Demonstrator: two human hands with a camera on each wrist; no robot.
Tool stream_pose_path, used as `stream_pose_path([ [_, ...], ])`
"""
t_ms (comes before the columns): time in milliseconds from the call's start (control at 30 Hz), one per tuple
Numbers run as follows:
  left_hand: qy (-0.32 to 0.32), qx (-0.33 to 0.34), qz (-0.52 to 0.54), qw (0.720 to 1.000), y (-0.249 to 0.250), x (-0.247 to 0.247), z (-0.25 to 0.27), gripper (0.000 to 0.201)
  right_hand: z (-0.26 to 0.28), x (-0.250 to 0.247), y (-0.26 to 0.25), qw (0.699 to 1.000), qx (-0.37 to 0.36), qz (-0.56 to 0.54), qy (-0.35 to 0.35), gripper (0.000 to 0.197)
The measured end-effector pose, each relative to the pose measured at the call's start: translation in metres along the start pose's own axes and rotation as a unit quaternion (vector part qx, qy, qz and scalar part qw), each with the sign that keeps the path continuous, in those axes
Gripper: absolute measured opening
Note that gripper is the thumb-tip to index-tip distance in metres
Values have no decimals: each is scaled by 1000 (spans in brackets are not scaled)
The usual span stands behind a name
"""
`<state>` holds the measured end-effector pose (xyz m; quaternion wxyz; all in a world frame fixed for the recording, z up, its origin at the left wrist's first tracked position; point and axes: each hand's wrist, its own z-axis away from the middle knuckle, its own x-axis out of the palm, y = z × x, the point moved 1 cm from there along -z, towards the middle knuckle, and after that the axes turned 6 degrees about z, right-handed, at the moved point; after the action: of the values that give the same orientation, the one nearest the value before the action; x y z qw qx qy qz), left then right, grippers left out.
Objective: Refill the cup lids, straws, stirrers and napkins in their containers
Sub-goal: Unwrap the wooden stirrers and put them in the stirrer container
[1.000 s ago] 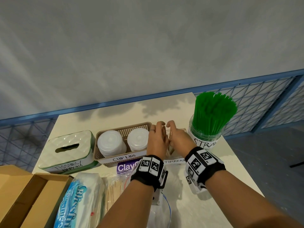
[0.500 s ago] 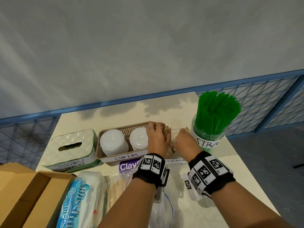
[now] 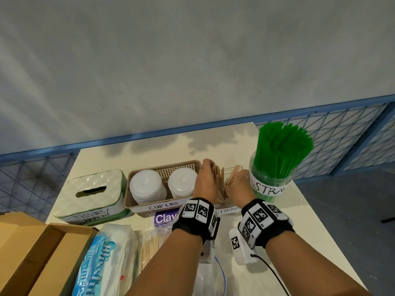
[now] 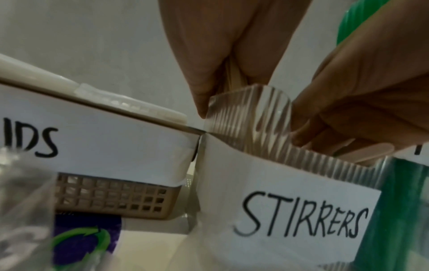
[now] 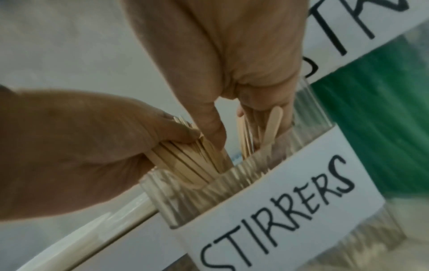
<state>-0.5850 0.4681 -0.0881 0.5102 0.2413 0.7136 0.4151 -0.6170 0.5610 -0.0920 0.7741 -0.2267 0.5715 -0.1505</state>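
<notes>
Tissue box: at 9 o'clock from the hands, on the desk, labelled TISSUES/NAPKINS, slot up.

Lid basket: just left of the hands, labelled CUP LIDS, two white lid stacks inside, touching the stirrer holder at its right corner.

Left hand: over the left half of the holder, fingers curled round a thick bundle of stirrers. Long axis of bundle near upright, tops leaning toward 11 o'clock, lower ends already inside the rim.

Holder: clear ribbed plastic, labelled STIRRERS, directly below and between both hands, at 12 o'clock from the wrists.

Right hand: over the right half of the holder, thumb dipped between the two groups, fingers curled against a smaller upright group of sticks, seemingly keeping them aside. Firm grip or mere steadying: cannot tell.

Straw jar: at 3 o'clock, just beside the right hand, green straws fanned upward.

Judgement: left hand nearer the open gap and carrying the load; coming move likely straight down along the bundle's long axis, into the space held clear on the left side.

Near edge, 6 to 7 o'clock: cardboard box, tissue pack, bagged spare stirrers.
</notes>
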Motion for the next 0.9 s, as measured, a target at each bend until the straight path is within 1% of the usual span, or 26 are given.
stream_pose_path([
  [33, -3, 3, -2, 1000, 0, 0, -1, 27, 1, 0, -2, 1000, 8, -2, -19, 55],
  [133, -8, 8, -6, 1000, -1, 1, -3, 26, -1, -4, -6, 998, 46, -25, -30, 57],
  [167, -11, 8, -6, 1000, -1, 1, -3, 26, -3, -4, -6, 998, 52, -28, -36, 53],
  [200, -16, 8, -8, 1000, -1, 0, -3, 27, -5, -3, -4, 997, 49, -19, -52, 39],
  [233, -22, 8, -11, 1000, -1, -1, -3, 29, -5, -3, -4, 997, 33, -6, -69, 23],
  [267, -27, 10, -13, 999, -1, -1, -4, 31, -5, -4, -4, 997, 21, 7, -80, 18],
  [367, -39, 13, -8, 999, -2, -2, -5, 32, -4, -8, -4, 995, -19, 5, -97, 21],
  [400, -41, 11, -4, 999, -2, -2, -6, 32, -3, -9, -7, 993, -27, 20, -111, 24],
  [467, -45, 7, 3, 999, -1, -2, -7, 32, -2, -13, -11, 985, -56, 55, -155, 25],
  [533, -47, 8, 8, 999, 0, -4, -6, 33, -4, -18, -13, 974, -81, 80, -196, 17],
  [567, -49, 8, 12, 999, 0, -5, -6, 33, -4, -21, -12, 969, -90, 88, -211, 17],
  [600, -52, 7, 16, 999, 0, -5, -6, 34, -3, -24, -11, 964, -105, 96, -223, 21],
  [667, -55, 3, 23, 998, -1, -5, -7, 34, -1, -26, -8, 955, -139, 132, -226, 32],
  [733, -59, 1, 34, 998, -2, -4, -8, 38, 0, -24, -6, 951, -160, 167, -206, 35],
  [833, -66, 7, 38, 997, -1, -4, -9, 44, -1, -16, -1, 958, -168, 177, -150, 27],
  [900, -64, 9, 33, 997, -2, -4, -10, 40, -1, -14, 0, 960, -174, 178, -129, 24],
])
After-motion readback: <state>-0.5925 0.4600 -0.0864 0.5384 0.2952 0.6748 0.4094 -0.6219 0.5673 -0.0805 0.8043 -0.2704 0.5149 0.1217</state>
